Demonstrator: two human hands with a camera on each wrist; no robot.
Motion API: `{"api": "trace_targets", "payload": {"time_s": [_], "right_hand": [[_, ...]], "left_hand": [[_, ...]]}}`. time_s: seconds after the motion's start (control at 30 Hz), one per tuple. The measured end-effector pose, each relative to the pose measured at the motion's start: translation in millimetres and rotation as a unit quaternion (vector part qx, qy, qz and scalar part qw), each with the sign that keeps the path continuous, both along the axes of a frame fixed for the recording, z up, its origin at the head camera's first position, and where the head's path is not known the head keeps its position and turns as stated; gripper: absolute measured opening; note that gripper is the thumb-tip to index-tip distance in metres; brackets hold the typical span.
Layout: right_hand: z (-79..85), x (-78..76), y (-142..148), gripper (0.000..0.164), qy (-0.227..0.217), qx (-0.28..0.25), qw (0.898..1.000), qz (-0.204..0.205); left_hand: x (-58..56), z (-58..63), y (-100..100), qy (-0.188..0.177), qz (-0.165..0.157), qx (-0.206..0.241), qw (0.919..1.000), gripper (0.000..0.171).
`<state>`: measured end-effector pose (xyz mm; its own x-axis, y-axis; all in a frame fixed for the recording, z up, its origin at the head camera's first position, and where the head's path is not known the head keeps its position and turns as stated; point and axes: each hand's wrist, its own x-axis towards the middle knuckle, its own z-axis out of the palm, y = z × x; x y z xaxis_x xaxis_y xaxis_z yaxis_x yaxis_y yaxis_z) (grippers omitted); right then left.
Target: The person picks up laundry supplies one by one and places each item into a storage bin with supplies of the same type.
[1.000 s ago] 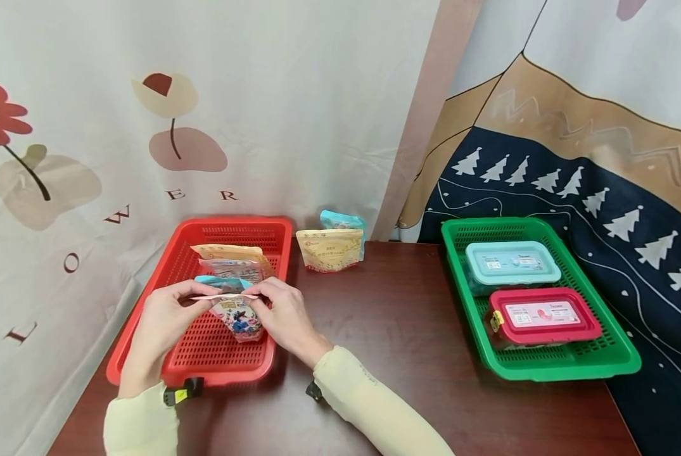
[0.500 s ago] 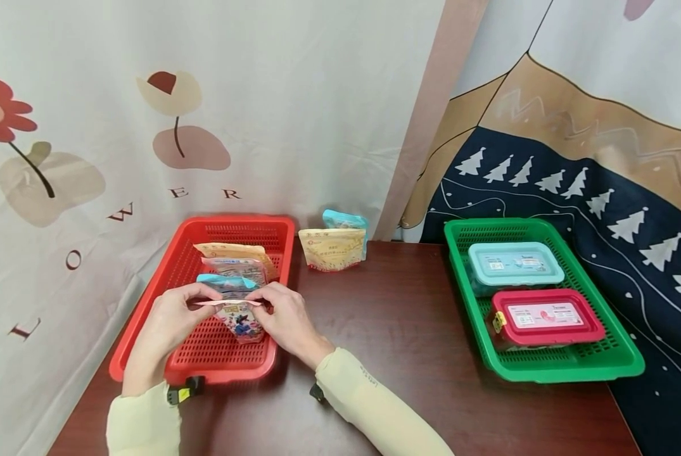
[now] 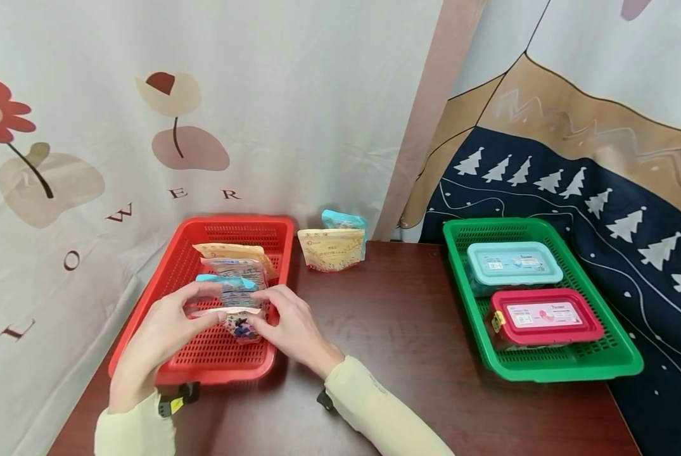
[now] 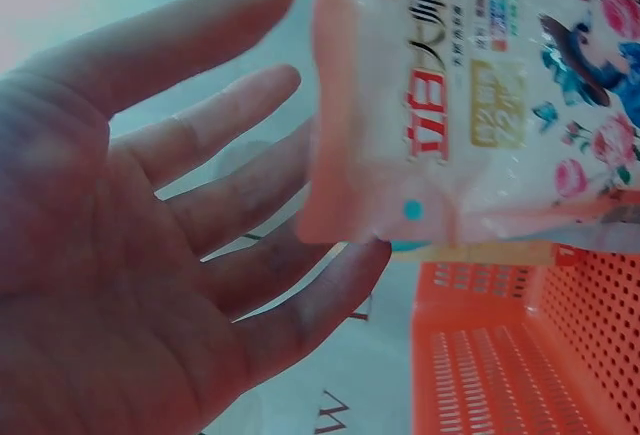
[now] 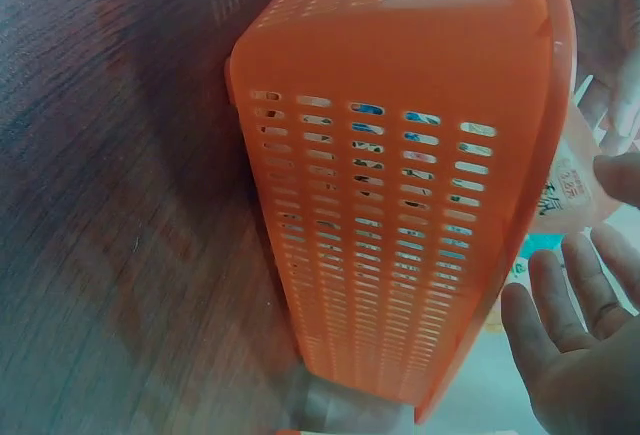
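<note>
Left hand [image 3: 163, 326] and right hand [image 3: 294, 326] have unpinched the pouch [image 3: 242, 325], fingers [image 4: 225, 115] now loosely spread; it seems released in the red basket [image 3: 226, 375].

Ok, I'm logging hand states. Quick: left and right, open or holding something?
Left hand: open, fingers extended at the edge of the floral pouch.
Right hand: open, fingers apart near the same pouch, not gripping it.

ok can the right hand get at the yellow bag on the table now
Probably yes: the right hand seems to grip nothing, and in the head view nothing stands between it and the yellow bag, which is outside the red basket, in front of a blue bag.
</note>
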<state>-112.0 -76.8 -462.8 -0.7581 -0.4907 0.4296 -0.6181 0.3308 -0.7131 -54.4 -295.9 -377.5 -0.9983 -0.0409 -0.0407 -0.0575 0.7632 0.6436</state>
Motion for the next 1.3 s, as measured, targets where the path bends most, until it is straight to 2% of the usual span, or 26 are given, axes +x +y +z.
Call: {"api": "trace_targets", "payload": {"time_s": [0.2,0.37,0.53,0.7,0.83,1.03,1.2,1.3], "right_hand": [[2.6,4.7,14,0.046,-0.022,-0.038,0.999,0.007],[5.5,6.8,29,0.048,-0.029,-0.065,0.997,0.001],[7.5,6.3,44,0.052,-0.014,-0.114,0.993,0.005],[9.6,2.4,61,0.06,0.027,-0.154,0.988,0.001],[12.0,0.0,74,0.065,0.046,-0.172,0.984,-0.007],[12.2,-3.2,93,0.068,0.039,-0.186,0.981,-0.027],[12.4,-7.5,106,0.071,0.029,-0.196,0.979,-0.047],[13.5,-10.1,112,0.074,0.019,-0.2,0.978,-0.06]], "left_hand": [[5.5,5.6,9,0.07,0.007,-0.002,0.9975,0.05],[6.1,8.8,21,0.11,0.015,0.017,0.9936,0.055],[4.2,8.7,38,0.153,0.021,0.031,0.9875,0.059],[0.5,6.8,51,0.195,0.013,0.055,0.9792,0.058],[-2.7,5.0,62,0.21,0.014,0.077,0.9746,0.058],[-8.5,1.9,80,0.219,0.008,0.121,0.9681,0.059],[-14.2,0.6,96,0.21,-0.012,0.145,0.9668,0.061],[-18.6,-1.3,108,0.208,-0.032,0.168,0.963,0.06]]}}
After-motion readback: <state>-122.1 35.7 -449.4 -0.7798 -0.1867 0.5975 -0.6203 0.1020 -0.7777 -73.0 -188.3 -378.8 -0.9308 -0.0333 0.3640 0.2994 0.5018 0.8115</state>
